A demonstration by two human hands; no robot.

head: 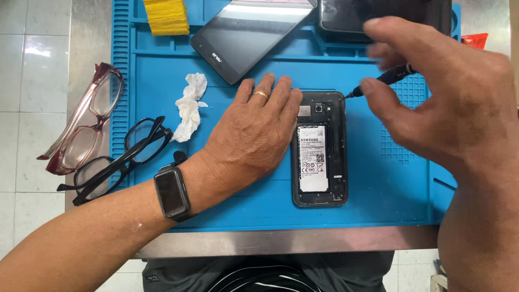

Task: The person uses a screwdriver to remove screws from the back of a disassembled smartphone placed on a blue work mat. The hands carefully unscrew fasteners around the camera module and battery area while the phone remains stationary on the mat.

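Opened phone (320, 157) lies back-up, cover off, battery exposed, on the blue work mat (373, 194), right of centre. Left hand (254, 135) rests flat on the mat, fingers spread, touching the phone's left edge. Right hand (432, 92) pinches a thin dark tool, probably a screwdriver (378, 81), its tip at the phone's top-right corner; hand is blurred. Crumpled tissue (190, 105) and two pairs of glasses (102, 140) sit left.

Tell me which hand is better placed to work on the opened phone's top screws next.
Probably the right hand: it holds the screwdriver, whose tip sits at the top right corner of the opened phone. The left hand lies flat on the blue mat, against the phone's left edge, with no tool.
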